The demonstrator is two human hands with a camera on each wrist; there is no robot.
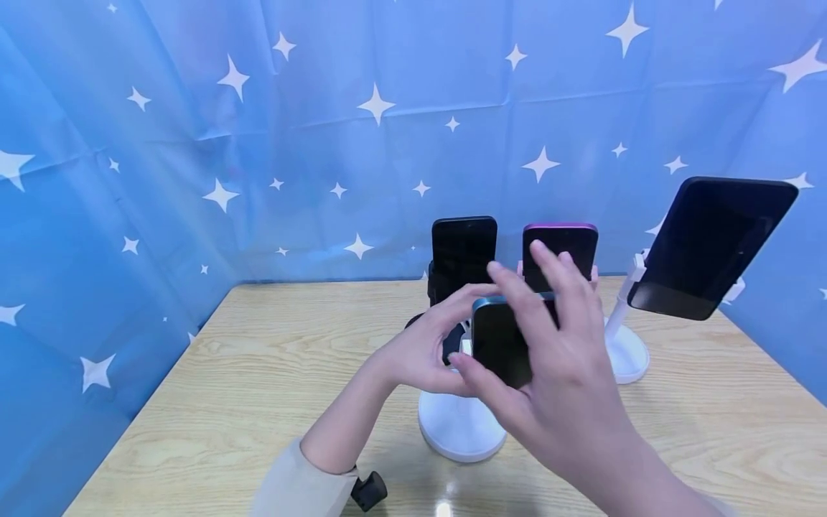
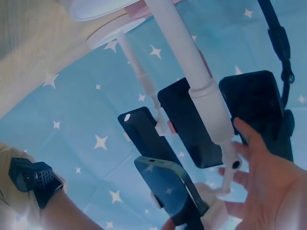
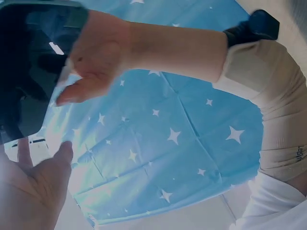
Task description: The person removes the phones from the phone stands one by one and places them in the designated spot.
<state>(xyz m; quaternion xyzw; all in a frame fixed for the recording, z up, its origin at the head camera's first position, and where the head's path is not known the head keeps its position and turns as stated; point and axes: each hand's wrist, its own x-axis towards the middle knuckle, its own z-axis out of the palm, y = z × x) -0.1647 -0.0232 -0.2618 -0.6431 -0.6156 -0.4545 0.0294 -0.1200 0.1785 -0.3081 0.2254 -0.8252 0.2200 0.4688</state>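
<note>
A teal-edged phone sits in the clamp of a white phone stand, its screen towards me. My left hand curls round the stand's head from the left, with some fingers hidden behind the phone. In the left wrist view, left-hand fingers lie around the joint at the top of the white pole. My right hand is spread in front of the phone screen, fingers extended and thumb by its left edge. Whether those fingers touch the glass is unclear.
Behind stand a black phone on a black stand and a pink-edged phone in a pink holder. A larger black device leans on another white stand at right. Beyond the wooden table hangs a blue star curtain.
</note>
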